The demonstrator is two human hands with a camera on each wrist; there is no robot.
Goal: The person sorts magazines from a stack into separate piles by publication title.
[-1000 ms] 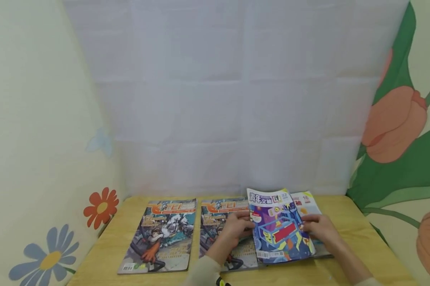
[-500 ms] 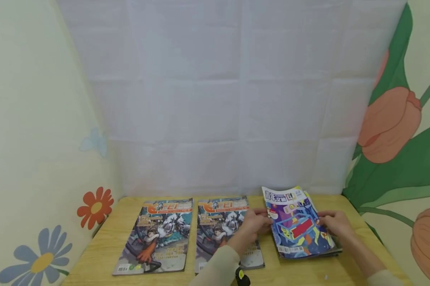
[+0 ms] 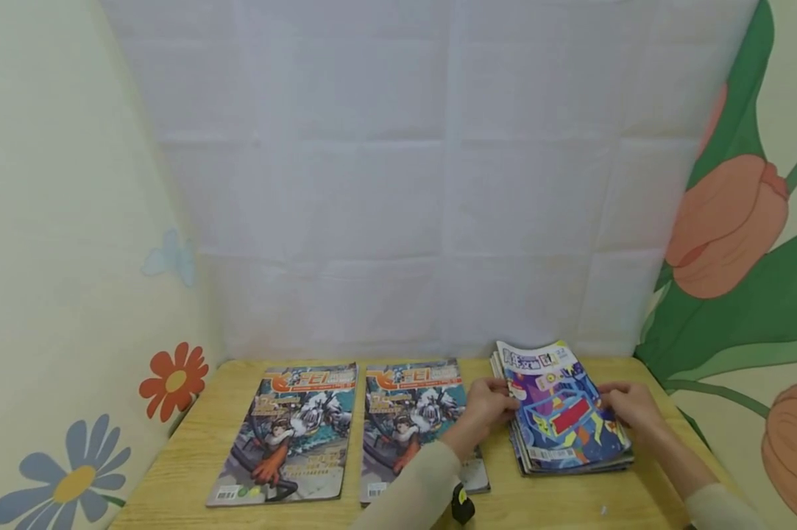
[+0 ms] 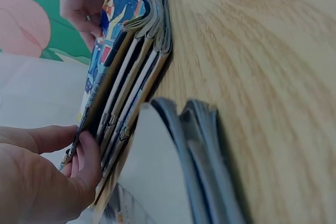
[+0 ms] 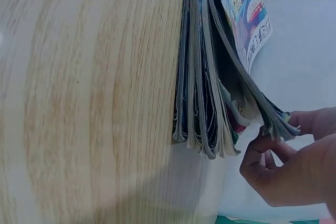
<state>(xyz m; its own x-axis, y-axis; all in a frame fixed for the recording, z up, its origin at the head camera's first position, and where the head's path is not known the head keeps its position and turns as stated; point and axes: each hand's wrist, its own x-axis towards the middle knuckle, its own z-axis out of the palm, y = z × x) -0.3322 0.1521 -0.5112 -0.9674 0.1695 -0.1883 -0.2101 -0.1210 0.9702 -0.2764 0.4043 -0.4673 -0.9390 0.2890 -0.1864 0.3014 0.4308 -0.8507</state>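
Observation:
A purple-and-blue magazine lies over a stack of magazines at the right of the table. My left hand pinches its left edge, thumb on the cover and fingers beneath, as the left wrist view shows. On the opposite edge my right hand pinches the pages between thumb and fingers. That edge is lifted away from the stack in the right wrist view, with a gap under it. Just left of my left hand lies a magazine with an orange title, partly covered by my left forearm.
Another magazine with the same orange-titled cover lies farther left on the wooden table. A white cloth hangs behind the table. A small pale scrap lies near the front edge.
Both hands have carried the purple-and-blue magazine rightward, from overlapping the middle magazine to over the right-hand stack. The middle orange-titled magazine is more exposed now.

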